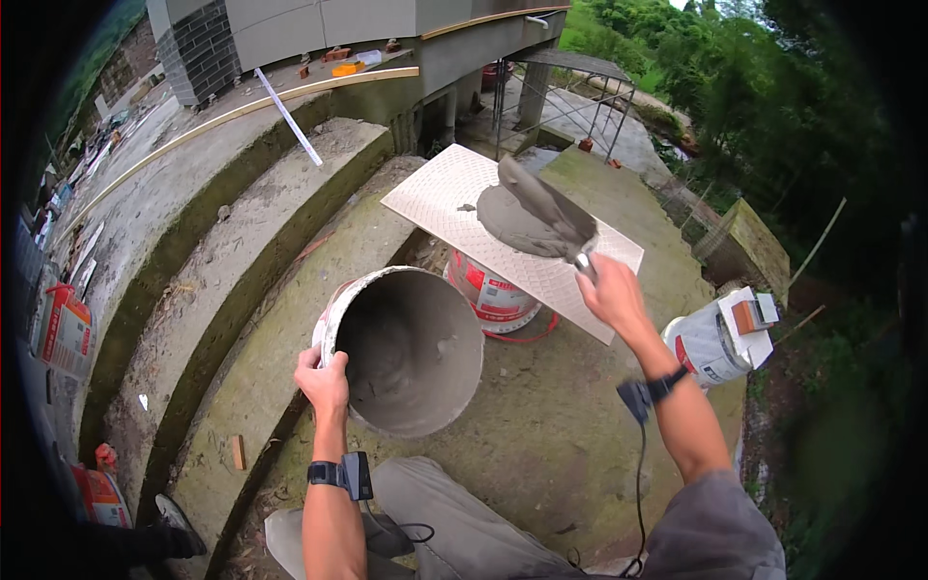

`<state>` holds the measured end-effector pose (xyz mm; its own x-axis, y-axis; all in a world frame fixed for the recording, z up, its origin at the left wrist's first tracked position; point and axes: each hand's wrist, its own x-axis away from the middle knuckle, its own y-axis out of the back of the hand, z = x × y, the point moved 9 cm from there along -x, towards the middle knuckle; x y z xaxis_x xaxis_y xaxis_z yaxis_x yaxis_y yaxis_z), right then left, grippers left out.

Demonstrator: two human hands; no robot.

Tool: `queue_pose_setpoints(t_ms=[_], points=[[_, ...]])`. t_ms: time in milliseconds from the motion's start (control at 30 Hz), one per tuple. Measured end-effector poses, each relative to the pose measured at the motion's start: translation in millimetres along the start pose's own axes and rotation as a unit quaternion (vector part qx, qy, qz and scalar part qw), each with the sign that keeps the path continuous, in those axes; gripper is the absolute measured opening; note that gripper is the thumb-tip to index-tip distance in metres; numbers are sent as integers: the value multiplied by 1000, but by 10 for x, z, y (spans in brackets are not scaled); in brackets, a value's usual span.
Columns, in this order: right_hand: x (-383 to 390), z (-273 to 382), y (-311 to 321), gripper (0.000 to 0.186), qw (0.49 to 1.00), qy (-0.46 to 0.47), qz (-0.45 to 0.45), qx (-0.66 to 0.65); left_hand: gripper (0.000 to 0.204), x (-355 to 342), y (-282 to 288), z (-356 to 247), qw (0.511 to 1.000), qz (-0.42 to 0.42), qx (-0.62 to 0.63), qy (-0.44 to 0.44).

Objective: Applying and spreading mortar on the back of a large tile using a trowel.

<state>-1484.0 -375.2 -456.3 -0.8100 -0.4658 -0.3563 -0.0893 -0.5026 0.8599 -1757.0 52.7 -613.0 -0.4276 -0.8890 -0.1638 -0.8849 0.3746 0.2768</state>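
My left hand [326,379] grips the rim of a bucket [416,358], which is tipped toward me and coated inside with grey mortar. My right hand [607,295] is closed round the handle of a trowel [541,198], its blade smeared with mortar and tilted over a mound of wet grey mortar [507,227]. The mound lies on a pale textured tile [425,193], which rests on a red-and-white bucket [488,300] between my two hands, just beyond the tipped bucket.
Curved concrete steps [242,251] rise at the left, with a long straightedge [290,116]. A white bucket [706,343] carrying small blocks stands at right beside the drop to greenery. A scaffold [570,77] is behind. Another person's shoe [179,522] shows at lower left.
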Motion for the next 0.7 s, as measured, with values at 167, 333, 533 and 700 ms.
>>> queue_pose_setpoints(t_ms=[167,333,533,700], points=[[-88,-300,-276,27,992,-31,-69,100,32,-42,181,229,999,-14,12,47],[148,-365,-342,27,987,-132,-65,71,32,-79,184,232,998,-17,35,43],[762,-115,-719,28,974,-187,-122,26,30,-80,189,257,998,-10,46,51],[1183,-156,-1268,31,957,-214,-191,-35,29,-80,204,308,997,-8,53,51]])
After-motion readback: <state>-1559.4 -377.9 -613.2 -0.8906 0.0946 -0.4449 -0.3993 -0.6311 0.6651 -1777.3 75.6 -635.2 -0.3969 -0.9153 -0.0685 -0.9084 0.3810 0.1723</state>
